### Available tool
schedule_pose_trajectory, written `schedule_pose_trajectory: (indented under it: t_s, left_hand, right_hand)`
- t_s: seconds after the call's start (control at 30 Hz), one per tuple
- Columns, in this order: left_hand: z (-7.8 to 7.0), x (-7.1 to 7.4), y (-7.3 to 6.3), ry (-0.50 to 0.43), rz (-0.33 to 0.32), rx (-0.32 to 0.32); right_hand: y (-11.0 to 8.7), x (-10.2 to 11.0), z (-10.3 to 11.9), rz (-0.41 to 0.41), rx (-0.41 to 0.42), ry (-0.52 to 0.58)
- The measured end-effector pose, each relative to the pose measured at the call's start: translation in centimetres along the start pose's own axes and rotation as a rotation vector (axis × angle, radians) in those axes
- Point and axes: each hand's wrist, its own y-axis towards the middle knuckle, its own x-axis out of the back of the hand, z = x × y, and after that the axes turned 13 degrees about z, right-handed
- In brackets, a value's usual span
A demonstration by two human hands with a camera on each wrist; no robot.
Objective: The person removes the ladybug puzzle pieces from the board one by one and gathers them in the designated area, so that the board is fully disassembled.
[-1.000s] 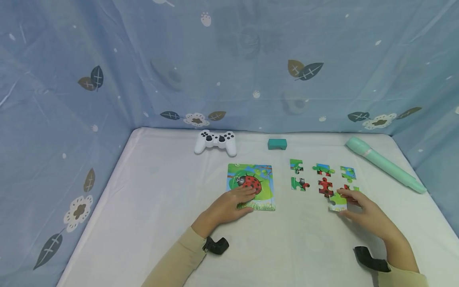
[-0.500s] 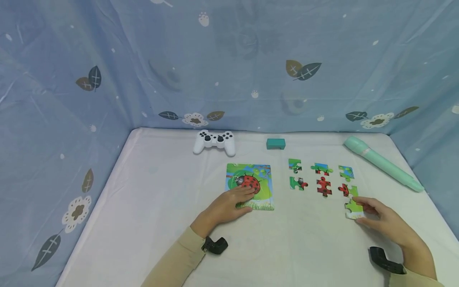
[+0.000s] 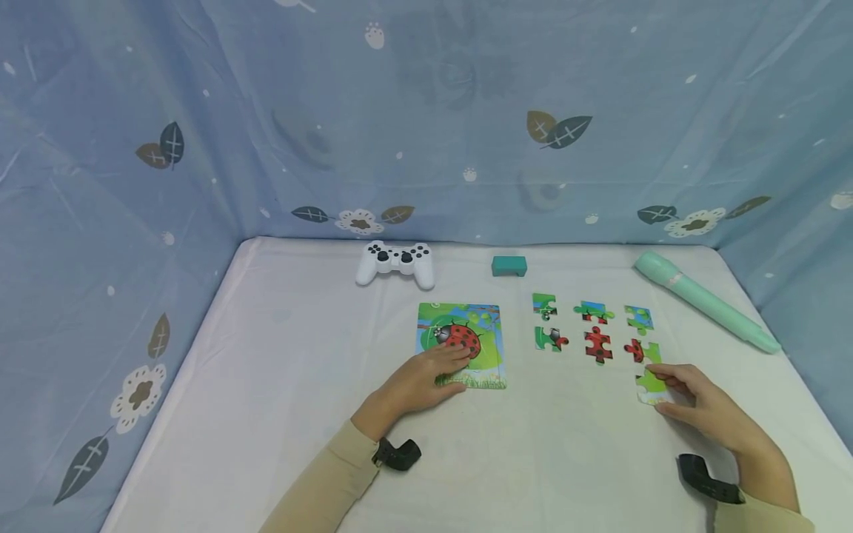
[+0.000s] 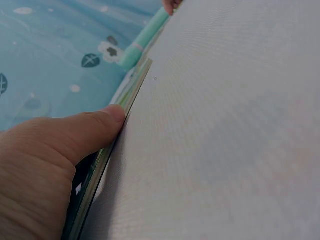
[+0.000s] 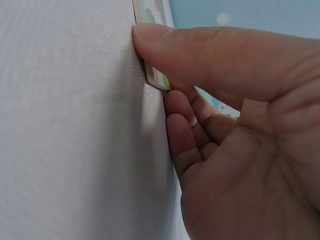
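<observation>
My left hand (image 3: 418, 376) rests on a square ladybug picture board (image 3: 492, 339), its fingers stretched over the lower part of the picture. In the left wrist view the thumb (image 4: 95, 131) lies along the board's edge. On the right, my right hand (image 3: 709, 409) pinches a green and white jigsaw piece (image 3: 648, 390) by its right side. The piece is low over the white cloth, right below a red and green ladybug piece (image 3: 649, 351). Seen from the right wrist, the thumb (image 5: 165, 42) presses the held piece (image 5: 158, 80) at its edge.
Several loose jigsaw pieces lie in two rows, among them a red middle piece (image 3: 597, 345) and a blue-green top corner (image 3: 640, 318). Behind stand a white game controller (image 3: 396, 263) and a teal block (image 3: 509, 266). A mint-green tube (image 3: 706, 302) lies at the right. Patterned blue curtains (image 3: 426, 111) surround the table.
My right hand has carried the green and white jigsaw piece rightward, from under the red middle piece to below the red and green one. My left hand stays on the board.
</observation>
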Motion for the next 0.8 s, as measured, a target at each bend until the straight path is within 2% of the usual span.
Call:
schedule_pose_trajectory:
  t_s: [0.47, 0.63, 0.8]
  left_hand:
    - [0.0, 0.0, 0.0, -0.025, -0.008, -0.013]
    - [0.0, 0.0, -0.1, -0.064, -0.019, -0.002]
    - [0.1, 0.0, -0.2, -0.114, -0.033, -0.002]
  right_hand:
    - [-0.5, 0.4, 0.8, -0.015, -0.044, 0.023]
    - [0.0, 0.6, 2.4, -0.003, -0.022, 0.009]
    - [1.4, 0.3, 4.9, 0.027, -0.014, 0.014]
